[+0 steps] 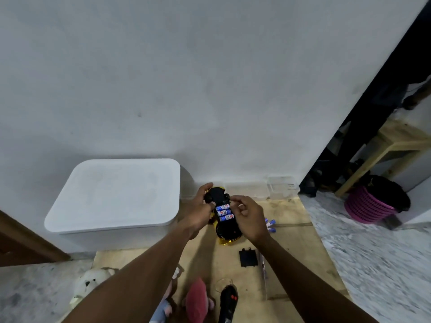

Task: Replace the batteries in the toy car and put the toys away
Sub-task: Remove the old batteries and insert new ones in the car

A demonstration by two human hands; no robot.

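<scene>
Head view, from the left: a white lidded storage box stands against the wall, with a white plush toy on the floor nearer the camera. The left hand grips the far end of the toy car, fingers curled round its edge and thumb pressed on the underside. The car is held upside down over a wooden board, just right of the box and close to the wall. Its belly is black, with yellow bodywork showing at both ends. The battery bay is open, and three blue-and-white batteries lie in it side by side. The right hand hovers at the bay's right side, fingers bent and bunched together with the tips at the uppermost cell; whether they pinch it cannot be told. Just beyond that hand lie loose batteries. Nearer the camera, the black battery cover rests flat on the board. Below it are a pink plush toy and a black remote. A pink basket stands far right.
</scene>
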